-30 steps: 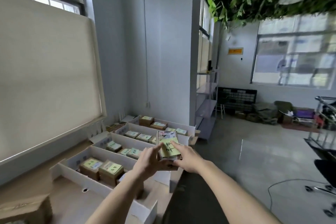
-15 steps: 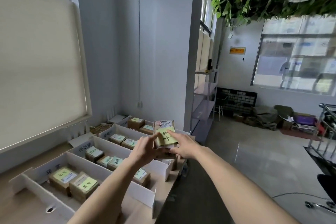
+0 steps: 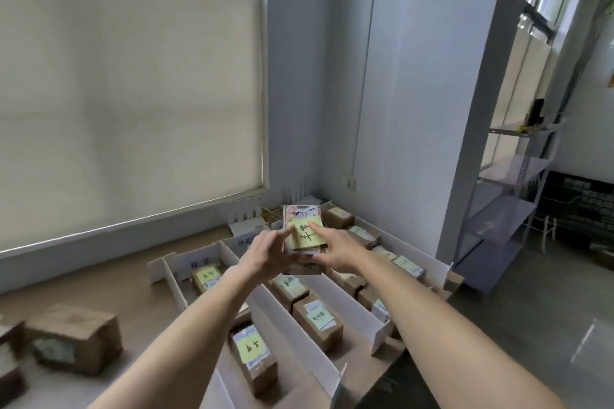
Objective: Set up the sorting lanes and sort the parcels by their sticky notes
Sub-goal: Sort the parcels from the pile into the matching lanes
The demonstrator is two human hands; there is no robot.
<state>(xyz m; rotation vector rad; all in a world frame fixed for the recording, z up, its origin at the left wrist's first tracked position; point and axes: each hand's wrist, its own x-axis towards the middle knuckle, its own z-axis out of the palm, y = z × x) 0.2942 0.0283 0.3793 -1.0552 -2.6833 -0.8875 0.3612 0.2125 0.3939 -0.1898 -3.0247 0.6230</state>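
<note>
Brown cardboard parcels fill most of what's in front of you, so go near to far. At the table's near-left corner sits a loose brown cardboard box (image 3: 71, 339), outside the lanes, probably still waiting to be sorted.

Next come the white foam-board lane dividers (image 3: 289, 319), running diagonally from the near right edge back toward the far corner. The closest lane has a brown parcel with a yellow sticky note (image 3: 254, 362); the lane beside it holds another brown parcel with a pale green note (image 3: 317, 320). Each note faces up, which I'd guess is so you can check a lane at a glance.

Then your hands. Your left hand (image 3: 265, 257) and right hand (image 3: 337, 252) are holding up a small printed parcel (image 3: 300, 211) in the air above the middle lanes, fingers curled round its sides, with your right index finger (image 3: 314, 225) resting on its yellow handwritten sticky note (image 3: 304, 236). Looks to me like you've tilted it toward you to read the note, maybe to press it flat too.

Room-wise: the lanes are narrow and the walls thin, so come straight down. The right-hand lanes run along the table's edge, with floor below. The far ends, near the wall corner, look packed, though it's blurry back there.
</note>
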